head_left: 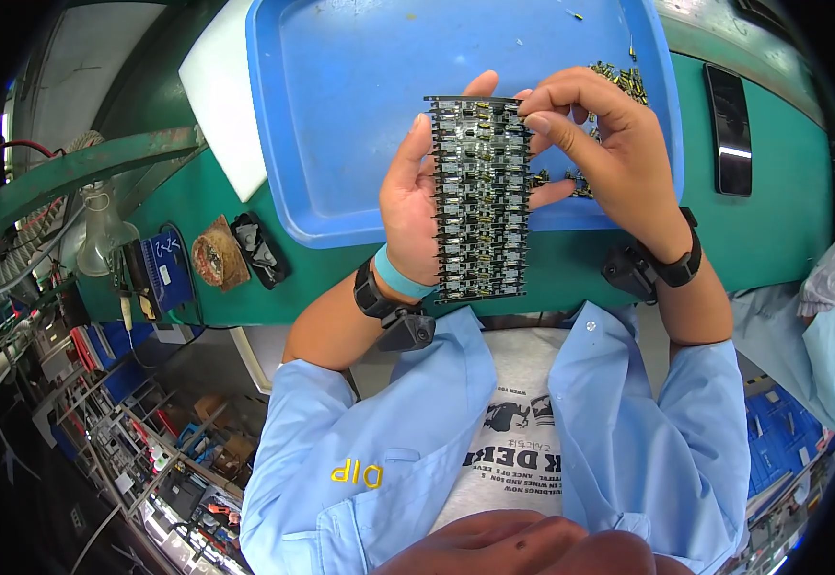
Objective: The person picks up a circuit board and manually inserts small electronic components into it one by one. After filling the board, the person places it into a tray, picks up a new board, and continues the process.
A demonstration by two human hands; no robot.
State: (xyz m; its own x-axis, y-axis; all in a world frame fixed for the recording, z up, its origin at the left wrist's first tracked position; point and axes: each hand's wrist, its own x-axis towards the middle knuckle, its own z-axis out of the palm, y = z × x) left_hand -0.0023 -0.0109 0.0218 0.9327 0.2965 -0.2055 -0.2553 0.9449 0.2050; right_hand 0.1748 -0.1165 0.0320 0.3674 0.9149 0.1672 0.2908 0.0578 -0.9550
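A long panel of small circuit boards [482, 206], dark-edged with rows of silvery and brass-coloured parts, is held upright in view over the near rim of a blue tray [341, 230]. My left hand [408, 206] grips it from the left and behind, with fingertips showing past the top and right edges. At the panel's upper right corner, my right hand [604, 134] has thumb and forefinger pinched close to the edge. Whatever lies between those fingertips is too small or hidden to make out. Small brass-coloured parts [624, 81] lie loose in the tray, some partly behind my right hand.
A black phone [728, 129] lies on the green table [782, 192] at the right. Left of the tray are a white board [231, 105], a round brownish container [219, 254], a black crumpled item [258, 251] and a blue notebook [165, 268]. A green metal bar [101, 158] crosses the far left.
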